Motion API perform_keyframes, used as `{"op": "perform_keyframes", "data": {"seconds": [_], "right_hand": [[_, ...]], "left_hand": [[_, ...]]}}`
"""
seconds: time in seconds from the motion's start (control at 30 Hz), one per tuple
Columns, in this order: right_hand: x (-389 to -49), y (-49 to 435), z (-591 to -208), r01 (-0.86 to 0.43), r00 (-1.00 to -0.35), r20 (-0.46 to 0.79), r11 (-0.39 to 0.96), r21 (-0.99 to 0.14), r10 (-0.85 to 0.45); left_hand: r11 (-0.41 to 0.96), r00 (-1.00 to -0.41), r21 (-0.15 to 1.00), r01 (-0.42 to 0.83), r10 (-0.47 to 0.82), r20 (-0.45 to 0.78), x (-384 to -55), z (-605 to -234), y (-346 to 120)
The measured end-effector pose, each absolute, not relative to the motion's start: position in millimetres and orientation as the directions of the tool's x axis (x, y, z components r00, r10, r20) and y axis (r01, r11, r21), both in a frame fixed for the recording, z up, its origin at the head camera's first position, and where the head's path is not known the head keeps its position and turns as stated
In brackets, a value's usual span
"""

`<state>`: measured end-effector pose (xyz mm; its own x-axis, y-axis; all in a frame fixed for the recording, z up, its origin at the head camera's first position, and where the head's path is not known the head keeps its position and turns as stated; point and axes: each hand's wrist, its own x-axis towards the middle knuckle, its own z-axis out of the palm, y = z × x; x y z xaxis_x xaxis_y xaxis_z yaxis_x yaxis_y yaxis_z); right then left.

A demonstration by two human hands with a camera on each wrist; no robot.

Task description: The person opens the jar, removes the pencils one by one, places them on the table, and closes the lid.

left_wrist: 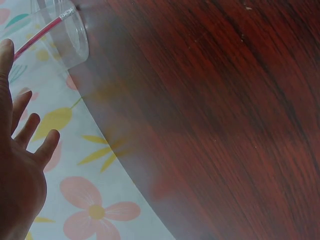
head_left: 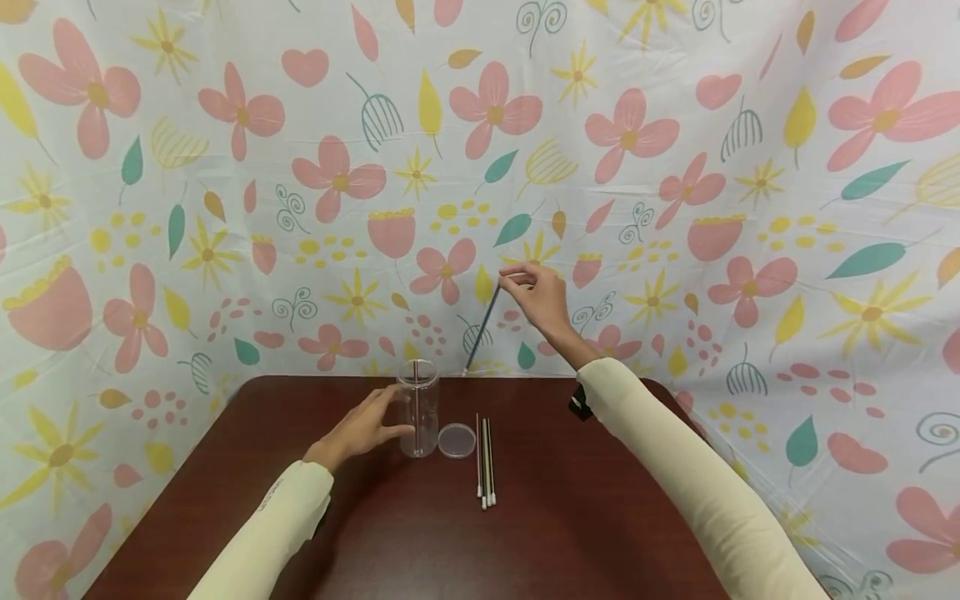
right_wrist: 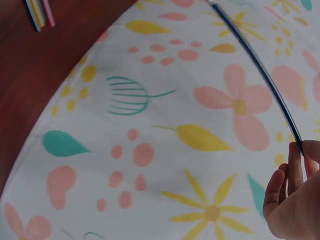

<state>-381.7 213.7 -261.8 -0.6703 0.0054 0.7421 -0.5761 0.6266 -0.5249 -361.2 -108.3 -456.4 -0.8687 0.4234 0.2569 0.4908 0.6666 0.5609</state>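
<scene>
The right hand (head_left: 538,296) is pinching a thin dark-blue stick (head_left: 482,328) by its top, raised behind the clear plastic cylinder (head_left: 417,408). The left hand (head_left: 365,427), fingers relaxed, is touching that smooth cylinder, which is holding one red stick (head_left: 416,400). No readable writing is showing.

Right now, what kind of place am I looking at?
Probably a staged tabletop recording setup, not a lived-in room: a floral cloth backdrop hangs behind a small dark wooden table, which holds only a clear cup, a lid and some thin sticks.
</scene>
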Motion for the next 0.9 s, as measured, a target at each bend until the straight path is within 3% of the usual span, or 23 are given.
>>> {"op": "perform_keyframes", "data": {"seconds": [0.2,0.63,0.9], "right_hand": [[-383,231,-290,-0.513,-0.737,0.675,0.674,-0.532,-0.028],[-386,245,-380,-0.481,-0.791,0.603,0.715,-0.507,-0.104],[-384,244,-418,-0.415,-0.854,0.513,0.709,-0.57,-0.086]], "left_hand": [[0.667,-0.866,0.557,0.496,0.43,0.257,-363,-457,-109],[0.662,-0.873,0.577,0.478,0.43,0.231,-364,-456,-110],[0.657,-0.872,0.582,0.479,0.432,0.23,-365,-456,-111]]}}
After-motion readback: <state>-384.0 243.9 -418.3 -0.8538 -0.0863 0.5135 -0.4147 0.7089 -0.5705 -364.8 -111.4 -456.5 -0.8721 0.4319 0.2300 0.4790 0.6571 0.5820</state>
